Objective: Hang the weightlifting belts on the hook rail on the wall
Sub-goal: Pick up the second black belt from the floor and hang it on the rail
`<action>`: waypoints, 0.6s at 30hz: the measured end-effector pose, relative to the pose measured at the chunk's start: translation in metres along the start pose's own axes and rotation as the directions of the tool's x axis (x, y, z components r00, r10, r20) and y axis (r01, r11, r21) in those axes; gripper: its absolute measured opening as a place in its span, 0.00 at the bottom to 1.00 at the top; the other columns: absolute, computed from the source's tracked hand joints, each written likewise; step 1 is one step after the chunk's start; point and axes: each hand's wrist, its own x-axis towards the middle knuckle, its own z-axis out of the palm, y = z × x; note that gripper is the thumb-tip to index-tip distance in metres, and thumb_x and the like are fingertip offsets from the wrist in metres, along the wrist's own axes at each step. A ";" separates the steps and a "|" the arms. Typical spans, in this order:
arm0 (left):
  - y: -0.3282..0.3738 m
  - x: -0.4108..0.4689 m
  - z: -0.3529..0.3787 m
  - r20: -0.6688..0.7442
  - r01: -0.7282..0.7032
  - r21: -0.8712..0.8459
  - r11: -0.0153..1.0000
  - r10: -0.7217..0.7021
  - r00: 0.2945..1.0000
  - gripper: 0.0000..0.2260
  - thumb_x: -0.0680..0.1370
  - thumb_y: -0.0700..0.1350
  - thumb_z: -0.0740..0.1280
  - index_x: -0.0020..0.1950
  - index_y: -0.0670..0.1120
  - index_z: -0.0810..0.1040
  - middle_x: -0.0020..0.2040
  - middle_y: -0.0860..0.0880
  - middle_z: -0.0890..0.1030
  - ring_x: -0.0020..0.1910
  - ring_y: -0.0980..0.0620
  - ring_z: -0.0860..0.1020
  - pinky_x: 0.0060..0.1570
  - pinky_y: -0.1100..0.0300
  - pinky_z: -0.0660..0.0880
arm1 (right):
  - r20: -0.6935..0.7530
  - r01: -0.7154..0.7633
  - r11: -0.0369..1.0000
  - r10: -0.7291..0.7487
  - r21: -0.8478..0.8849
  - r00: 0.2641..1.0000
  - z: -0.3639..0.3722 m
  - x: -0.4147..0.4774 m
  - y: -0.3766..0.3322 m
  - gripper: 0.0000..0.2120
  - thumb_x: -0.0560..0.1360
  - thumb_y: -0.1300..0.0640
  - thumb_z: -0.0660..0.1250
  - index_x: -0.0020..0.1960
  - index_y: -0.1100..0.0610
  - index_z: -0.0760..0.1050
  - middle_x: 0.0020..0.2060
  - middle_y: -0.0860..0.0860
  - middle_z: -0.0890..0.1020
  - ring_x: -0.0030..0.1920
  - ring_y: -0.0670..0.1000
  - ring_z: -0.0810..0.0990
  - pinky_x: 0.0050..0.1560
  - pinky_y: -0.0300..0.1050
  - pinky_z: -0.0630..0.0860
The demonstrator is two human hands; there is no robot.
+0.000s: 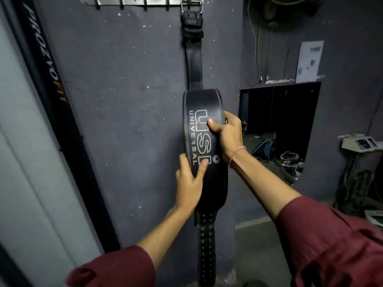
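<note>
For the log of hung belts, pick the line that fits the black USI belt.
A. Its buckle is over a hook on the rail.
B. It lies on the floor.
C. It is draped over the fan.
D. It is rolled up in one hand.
A: the metal buckle of the USI belt sits on the hook rail, and the belt hangs down the wall while the left hand and right hand hold its wide part.

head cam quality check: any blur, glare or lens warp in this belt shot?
Head view: dim light; belt lettering legible, faint sheen on the leather near its top; left hand slightly smeared, right hand sharp; black frame at the left edge bowed and soft from the wide lens; hook rail cropped at the top.
</note>
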 end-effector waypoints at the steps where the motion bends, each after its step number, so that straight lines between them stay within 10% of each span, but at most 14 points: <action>1: -0.008 -0.009 -0.001 0.007 0.025 0.001 1.000 -0.025 1.000 0.16 0.79 0.48 0.69 0.60 0.40 0.71 0.47 0.54 0.83 0.43 0.67 0.80 0.44 0.74 0.73 | 0.003 -0.008 1.000 0.008 0.007 1.000 0.001 0.001 -0.001 0.12 0.75 0.71 0.65 0.58 0.70 0.76 0.40 0.57 0.85 0.36 0.53 0.85 0.37 0.44 0.81; 12: 0.017 0.027 0.000 -0.008 0.026 -0.211 0.977 -0.029 1.000 0.13 0.73 0.47 0.76 0.55 0.46 0.82 0.50 0.50 0.87 0.51 0.51 0.85 0.54 0.51 0.81 | 0.095 0.004 0.998 0.002 -0.060 0.995 -0.019 0.000 0.000 0.15 0.77 0.64 0.69 0.62 0.65 0.74 0.52 0.57 0.85 0.49 0.53 0.85 0.50 0.46 0.82; 18: 0.027 0.050 0.004 -0.123 0.012 -0.195 0.981 -0.036 0.992 0.11 0.74 0.48 0.76 0.50 0.42 0.83 0.45 0.50 0.86 0.45 0.56 0.83 0.50 0.58 0.79 | 0.184 -0.056 0.993 0.074 -0.101 0.980 -0.052 -0.087 0.079 0.19 0.76 0.69 0.68 0.67 0.64 0.74 0.61 0.56 0.83 0.60 0.52 0.82 0.63 0.44 0.77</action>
